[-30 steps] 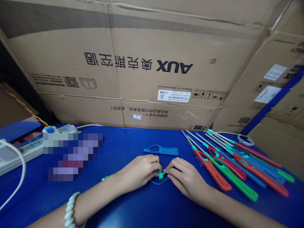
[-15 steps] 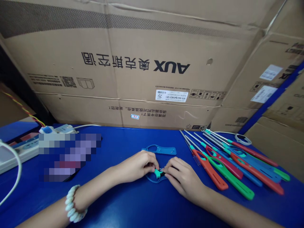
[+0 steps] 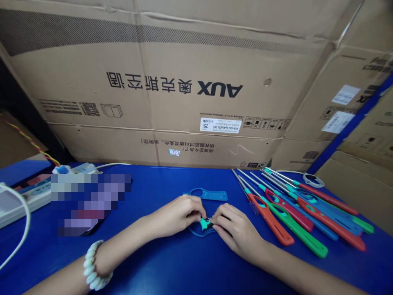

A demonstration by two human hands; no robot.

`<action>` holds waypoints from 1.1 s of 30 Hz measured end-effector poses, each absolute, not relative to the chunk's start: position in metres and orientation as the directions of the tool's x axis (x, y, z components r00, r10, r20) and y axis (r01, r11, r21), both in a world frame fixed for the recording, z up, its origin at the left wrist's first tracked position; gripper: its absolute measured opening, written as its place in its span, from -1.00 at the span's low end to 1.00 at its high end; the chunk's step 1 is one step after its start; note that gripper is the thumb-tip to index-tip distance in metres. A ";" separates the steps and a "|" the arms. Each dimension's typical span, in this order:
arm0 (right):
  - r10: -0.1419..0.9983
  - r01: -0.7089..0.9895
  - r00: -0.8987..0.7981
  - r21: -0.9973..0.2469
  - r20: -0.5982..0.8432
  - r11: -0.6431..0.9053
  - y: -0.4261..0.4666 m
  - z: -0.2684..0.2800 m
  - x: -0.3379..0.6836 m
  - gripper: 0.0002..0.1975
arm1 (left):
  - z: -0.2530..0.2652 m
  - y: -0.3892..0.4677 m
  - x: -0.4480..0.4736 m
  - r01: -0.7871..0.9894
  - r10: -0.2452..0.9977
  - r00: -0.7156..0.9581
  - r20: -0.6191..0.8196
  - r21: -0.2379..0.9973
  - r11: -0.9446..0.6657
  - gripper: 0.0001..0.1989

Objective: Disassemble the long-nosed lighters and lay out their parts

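Near the middle of the blue table, my left hand [image 3: 189,211] pinches a small green lighter trigger [image 3: 204,224] between thumb and fingertips. My right hand [image 3: 235,227] meets it from the other side, its closed fingertips on a small black part [image 3: 210,225] beside the trigger. A thin pale wire loop [image 3: 207,218] shows between the two hands. Beneath them lies a blue lighter handle half [image 3: 201,235], mostly hidden by my fingers. Just beyond, another blue handle half [image 3: 215,195] rests flat, partly behind my left hand.
Several long-necked lighters, among them an orange one [image 3: 278,225] and a green one [image 3: 307,239], lie fanned out at right. Behind them is a white wristband [image 3: 313,180]. A power strip [image 3: 37,194] and a pixelated object [image 3: 95,200] lie at left. A cardboard box wall [image 3: 172,110] closes the back.
Both hands stay in nearly the same place, fingers still closed at the green trigger. The trigger has tilted very slightly, and the view has shifted a little.
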State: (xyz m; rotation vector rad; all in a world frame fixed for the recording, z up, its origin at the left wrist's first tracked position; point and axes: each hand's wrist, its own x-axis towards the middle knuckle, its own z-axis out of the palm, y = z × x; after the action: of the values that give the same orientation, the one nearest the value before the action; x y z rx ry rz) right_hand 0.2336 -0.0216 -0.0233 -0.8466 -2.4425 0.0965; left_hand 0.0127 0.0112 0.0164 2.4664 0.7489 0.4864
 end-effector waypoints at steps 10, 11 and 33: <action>0.581 0.535 -0.656 -0.247 0.481 0.808 -0.020 -0.027 0.234 -0.82 | 0.009 0.012 0.014 0.425 0.632 0.758 0.161 0.613 -0.666 -0.81; 0.584 0.536 -0.654 -0.251 0.480 0.806 -0.020 -0.026 0.234 -0.82 | 0.009 0.012 0.014 0.422 0.632 0.758 0.164 0.615 -0.666 -0.81; 0.620 0.506 -0.654 -0.358 0.434 0.785 -0.023 -0.013 0.236 -0.79 | 0.003 0.002 0.012 0.424 0.495 0.823 0.280 0.276 -0.862 -0.84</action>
State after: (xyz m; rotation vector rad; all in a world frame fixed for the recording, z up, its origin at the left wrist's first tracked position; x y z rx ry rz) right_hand 0.2356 -0.0229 -0.0132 -0.8367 -2.4274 0.2771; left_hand 0.0118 0.0021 0.0028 2.8039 0.7148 0.5113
